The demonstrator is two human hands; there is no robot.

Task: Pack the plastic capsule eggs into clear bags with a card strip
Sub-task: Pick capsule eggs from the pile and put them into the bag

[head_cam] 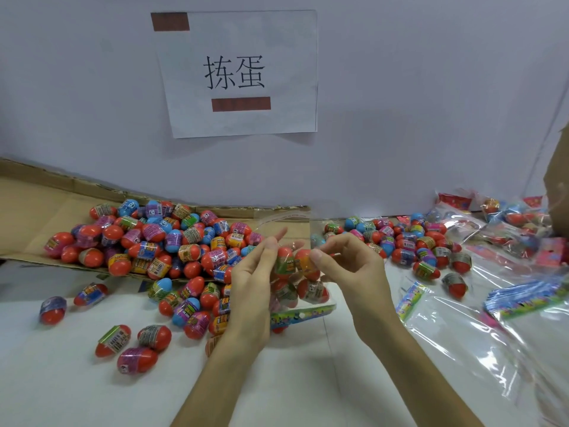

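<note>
A clear bag [295, 223] hangs upright between my hands at the centre of the table. Several red capsule eggs [303, 272] are inside it, and a colourful card strip [303, 315] lies along its bottom. My left hand [255, 285] grips the bag's left side near the top. My right hand [348, 266] pinches the right side between thumb and forefinger. The bag's mouth stands above my fingers, with its flap raised.
A large pile of loose capsule eggs [160, 241] spreads over a flattened cardboard sheet [37, 204] at left and onto the white table. More eggs [409, 241] lie at right, beside empty clear bags [462, 328], card strips [529, 297] and filled bags [508, 217].
</note>
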